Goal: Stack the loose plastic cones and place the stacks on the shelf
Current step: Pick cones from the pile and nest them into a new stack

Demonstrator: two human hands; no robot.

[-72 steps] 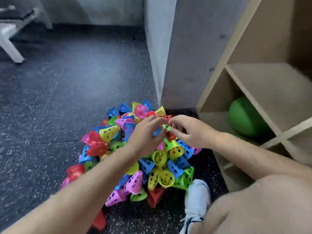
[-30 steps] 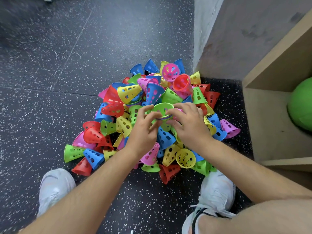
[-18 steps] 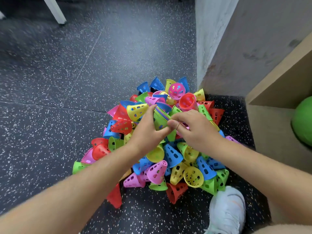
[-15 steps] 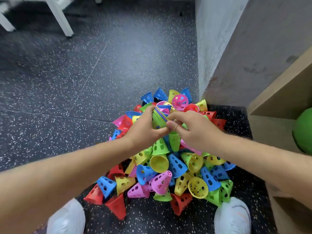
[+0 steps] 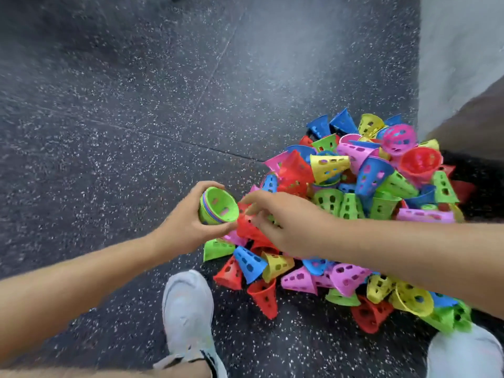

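Closest in, two white sneakers, left shoe (image 5: 188, 309) and right shoe (image 5: 463, 350), planted on the dark speckled floor (image 5: 109, 105). Just past them the left hand (image 5: 185, 225) is wrapped around a short stack of nested cones (image 5: 218, 205), green one on the inside, open end facing up, held beside the left edge of the pile. The right hand (image 5: 286, 222) hangs over a red cone (image 5: 246, 226) right next to the stack, fingers pointing down at it, but it's too blurry to tell if it's pinching it. Behind that sits the big heap of loose cones (image 5: 354, 200): red, blue, yellow, pink, green, all lying on the floor. Grey wall (image 5: 463, 50) at the far right.
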